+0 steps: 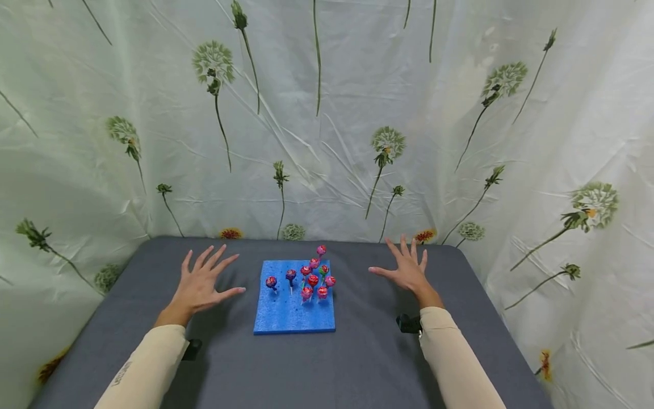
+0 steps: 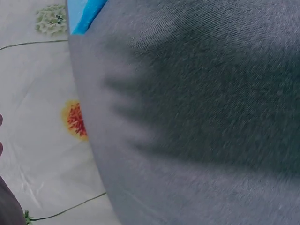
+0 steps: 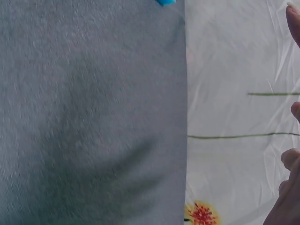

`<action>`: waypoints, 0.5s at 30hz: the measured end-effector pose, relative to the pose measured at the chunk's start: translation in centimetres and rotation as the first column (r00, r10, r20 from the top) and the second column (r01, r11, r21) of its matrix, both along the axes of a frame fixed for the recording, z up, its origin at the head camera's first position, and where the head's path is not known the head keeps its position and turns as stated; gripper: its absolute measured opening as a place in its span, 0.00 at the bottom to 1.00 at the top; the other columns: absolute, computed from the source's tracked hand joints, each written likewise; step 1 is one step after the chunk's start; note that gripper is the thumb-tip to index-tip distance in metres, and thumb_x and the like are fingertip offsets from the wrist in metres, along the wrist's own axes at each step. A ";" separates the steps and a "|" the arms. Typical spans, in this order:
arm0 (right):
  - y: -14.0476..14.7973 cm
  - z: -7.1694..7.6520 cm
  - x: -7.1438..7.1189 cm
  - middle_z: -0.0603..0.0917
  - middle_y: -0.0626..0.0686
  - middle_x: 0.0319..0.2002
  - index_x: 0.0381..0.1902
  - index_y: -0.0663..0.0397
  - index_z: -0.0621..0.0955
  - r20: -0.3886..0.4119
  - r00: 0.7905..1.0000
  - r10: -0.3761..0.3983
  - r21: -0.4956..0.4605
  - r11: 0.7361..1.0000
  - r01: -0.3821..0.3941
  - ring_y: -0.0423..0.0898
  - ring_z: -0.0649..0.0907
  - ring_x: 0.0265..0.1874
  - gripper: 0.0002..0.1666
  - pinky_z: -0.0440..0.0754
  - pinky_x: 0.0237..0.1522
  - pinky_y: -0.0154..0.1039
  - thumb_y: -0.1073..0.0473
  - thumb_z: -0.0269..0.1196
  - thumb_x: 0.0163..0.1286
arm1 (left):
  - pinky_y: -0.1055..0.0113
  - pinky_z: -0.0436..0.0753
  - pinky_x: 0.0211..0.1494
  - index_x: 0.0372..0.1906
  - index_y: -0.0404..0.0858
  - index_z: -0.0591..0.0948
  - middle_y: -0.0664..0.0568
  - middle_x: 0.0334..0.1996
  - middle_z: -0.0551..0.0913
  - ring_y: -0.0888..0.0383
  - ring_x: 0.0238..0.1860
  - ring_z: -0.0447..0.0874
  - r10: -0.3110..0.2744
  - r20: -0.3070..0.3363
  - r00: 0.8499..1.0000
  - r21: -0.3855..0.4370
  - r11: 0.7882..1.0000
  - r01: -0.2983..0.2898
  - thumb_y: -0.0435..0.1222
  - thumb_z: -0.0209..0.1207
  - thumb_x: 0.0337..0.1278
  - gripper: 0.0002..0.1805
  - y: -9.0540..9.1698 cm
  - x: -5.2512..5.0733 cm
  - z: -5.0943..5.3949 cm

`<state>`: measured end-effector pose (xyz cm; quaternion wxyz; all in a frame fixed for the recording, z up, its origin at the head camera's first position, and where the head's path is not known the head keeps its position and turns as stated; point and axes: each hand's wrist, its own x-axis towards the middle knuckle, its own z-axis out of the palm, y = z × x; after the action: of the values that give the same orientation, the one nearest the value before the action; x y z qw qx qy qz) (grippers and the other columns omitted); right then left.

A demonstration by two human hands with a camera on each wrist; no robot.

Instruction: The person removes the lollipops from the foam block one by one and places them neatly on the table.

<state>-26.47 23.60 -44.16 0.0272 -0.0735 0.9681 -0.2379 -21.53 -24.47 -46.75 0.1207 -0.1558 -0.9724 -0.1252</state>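
Observation:
A blue square foam board [image 1: 293, 318] lies on the grey table, with several lollipops standing in it on their sticks. Two dark-wrapped ones, a left lollipop [image 1: 271, 282] and its neighbour [image 1: 290, 275], stand apart from the red and pink cluster [image 1: 313, 280] on the right side. Left of the board my left hand [image 1: 200, 285] hovers with fingers spread, holding nothing. My right hand [image 1: 407, 269] is raised to the right of the board, its fingers also spread and nothing in them. In the right wrist view only some fingertips [image 3: 291, 159] show at the edge.
The grey tabletop [image 1: 286, 375] stretches around the board. Behind it and at both sides hangs a pale curtain [image 1: 327, 142] printed with dandelions. Dark wrist cameras sit under both cuffs, the left camera [image 1: 192, 349] and the right camera [image 1: 409, 324]. Hand shadows fall on the cloth.

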 end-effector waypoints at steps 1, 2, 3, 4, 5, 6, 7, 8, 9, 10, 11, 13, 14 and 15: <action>-0.2 -0.2 0.0 0.36 0.63 0.76 0.77 0.46 0.51 -0.008 1.000 -0.002 -0.002 1.000 0.002 0.64 0.31 0.73 0.59 0.22 0.64 0.67 0.26 0.59 0.57 | 0.32 0.38 0.68 0.67 0.44 0.69 0.37 0.71 0.60 0.35 0.71 0.51 0.000 0.001 1.000 0.000 1.000 0.000 0.65 0.61 0.44 0.46 0.1 0.0 -0.2; -0.4 -0.3 -0.1 0.37 0.63 0.76 0.77 0.46 0.52 -0.012 1.000 -0.001 -0.011 1.000 0.001 0.65 0.32 0.73 0.59 0.22 0.64 0.67 0.25 0.59 0.57 | 0.32 0.38 0.68 0.68 0.44 0.69 0.37 0.71 0.60 0.35 0.70 0.51 0.000 0.005 1.000 0.001 1.000 0.000 0.65 0.62 0.44 0.47 0.2 0.0 -0.3; -0.6 -0.5 -0.1 0.37 0.63 0.76 0.77 0.46 0.52 -0.019 1.000 0.001 -0.020 1.000 -0.001 0.65 0.32 0.73 0.59 0.22 0.64 0.67 0.25 0.59 0.57 | 0.32 0.39 0.68 0.68 0.44 0.68 0.37 0.71 0.60 0.35 0.70 0.51 0.000 0.008 1.000 -0.002 1.000 0.000 0.65 0.62 0.43 0.47 0.4 -0.1 -0.5; -0.7 -0.6 -0.1 0.38 0.63 0.76 0.77 0.47 0.53 -0.025 1.000 0.005 -0.031 1.000 -0.006 0.65 0.33 0.73 0.60 0.22 0.64 0.68 0.25 0.60 0.57 | 0.32 0.39 0.68 0.68 0.43 0.68 0.37 0.71 0.60 0.35 0.70 0.51 0.000 0.012 1.000 -0.003 1.000 0.000 0.65 0.62 0.43 0.48 0.5 -0.1 -0.7; -0.9 -0.7 -0.1 0.38 0.62 0.76 0.77 0.47 0.53 -0.031 1.000 0.007 -0.038 0.999 -0.008 0.65 0.33 0.73 0.60 0.22 0.64 0.67 0.25 0.60 0.56 | 0.33 0.39 0.68 0.68 0.43 0.68 0.37 0.71 0.60 0.35 0.70 0.51 0.000 0.017 1.000 -0.005 1.000 0.000 0.65 0.62 0.43 0.48 0.7 -0.1 -0.9; -1.1 -0.8 -0.1 0.39 0.62 0.76 0.77 0.47 0.54 -0.035 0.999 0.011 -0.046 0.999 -0.013 0.65 0.33 0.73 0.60 0.22 0.64 0.67 0.24 0.60 0.56 | 0.33 0.39 0.68 0.68 0.43 0.68 0.37 0.71 0.60 0.35 0.70 0.51 0.001 0.024 1.000 -0.005 1.000 0.000 0.65 0.62 0.43 0.48 0.9 -0.2 -1.1; -1.3 -0.9 -0.1 0.39 0.62 0.76 0.77 0.47 0.54 -0.041 0.999 0.015 -0.051 0.999 -0.017 0.65 0.34 0.73 0.60 0.23 0.65 0.67 0.24 0.60 0.56 | 0.33 0.39 0.68 0.68 0.42 0.68 0.37 0.71 0.60 0.35 0.71 0.51 0.002 0.032 0.999 -0.008 1.000 -0.002 0.65 0.62 0.43 0.49 1.1 -0.2 -1.2; -1.5 -1.0 -0.1 0.40 0.62 0.76 0.77 0.47 0.54 -0.044 0.999 0.022 -0.061 0.998 -0.025 0.65 0.33 0.73 0.60 0.22 0.65 0.67 0.24 0.60 0.56 | 0.33 0.39 0.68 0.68 0.42 0.68 0.37 0.71 0.60 0.35 0.71 0.50 0.002 0.040 0.999 -0.008 1.000 -0.002 0.65 0.62 0.43 0.49 1.3 -0.2 -1.4; -1.7 -1.1 0.0 0.40 0.62 0.76 0.76 0.47 0.54 -0.050 0.998 0.028 -0.066 0.997 -0.031 0.65 0.34 0.73 0.60 0.23 0.65 0.67 0.25 0.60 0.56 | 0.33 0.39 0.68 0.68 0.42 0.68 0.37 0.71 0.60 0.35 0.71 0.50 0.003 0.046 0.999 -0.009 1.000 -0.002 0.65 0.61 0.43 0.48 1.5 -0.3 -1.6; -1.9 -1.2 0.0 0.41 0.62 0.76 0.76 0.46 0.55 -0.056 0.998 0.031 -0.069 0.997 -0.035 0.64 0.34 0.73 0.59 0.23 0.65 0.67 0.25 0.60 0.56 | 0.33 0.39 0.68 0.68 0.42 0.68 0.37 0.71 0.60 0.35 0.71 0.50 0.001 0.052 0.999 -0.007 1.000 -0.001 0.66 0.61 0.43 0.48 1.7 -0.3 -1.7; -2.0 -1.3 0.0 0.42 0.62 0.77 0.76 0.46 0.55 -0.064 0.997 0.034 -0.076 0.996 -0.039 0.64 0.34 0.73 0.59 0.24 0.65 0.67 0.26 0.61 0.56 | 0.33 0.39 0.69 0.68 0.42 0.69 0.37 0.71 0.60 0.35 0.71 0.50 0.000 0.057 0.998 -0.009 1.000 0.000 0.66 0.61 0.43 0.49 1.9 -0.3 -1.9; -2.3 -1.5 0.1 0.43 0.61 0.77 0.76 0.46 0.55 -0.076 0.996 0.043 -0.082 0.995 -0.049 0.63 0.35 0.74 0.58 0.25 0.65 0.68 0.27 0.62 0.57 | 0.33 0.38 0.69 0.68 0.42 0.69 0.37 0.71 0.60 0.35 0.71 0.51 -0.007 0.061 0.998 -0.003 1.000 0.008 0.66 0.61 0.43 0.48 2.2 -0.3 -2.3; -2.4 -1.7 0.2 0.43 0.61 0.76 0.76 0.46 0.55 -0.082 0.996 0.048 -0.086 0.995 -0.055 0.63 0.35 0.74 0.57 0.26 0.66 0.68 0.28 0.62 0.57 | 0.33 0.39 0.69 0.68 0.42 0.69 0.37 0.71 0.60 0.36 0.71 0.51 -0.012 0.063 0.998 -0.001 1.000 0.012 0.66 0.61 0.43 0.48 2.3 -0.3 -2.5; -2.5 -1.8 0.2 0.43 0.61 0.77 0.76 0.46 0.56 -0.085 0.995 0.051 -0.091 0.994 -0.059 0.63 0.35 0.74 0.57 0.26 0.66 0.68 0.28 0.62 0.57 | 0.33 0.39 0.69 0.68 0.42 0.69 0.37 0.71 0.61 0.36 0.71 0.51 -0.016 0.062 0.998 0.004 1.000 0.016 0.65 0.61 0.43 0.48 2.5 -0.3 -2.6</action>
<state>-26.27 21.06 -45.98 -0.0099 -0.1111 0.9538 -0.2789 -21.84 -22.02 -49.36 0.0896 -0.1594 -0.9742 -0.1326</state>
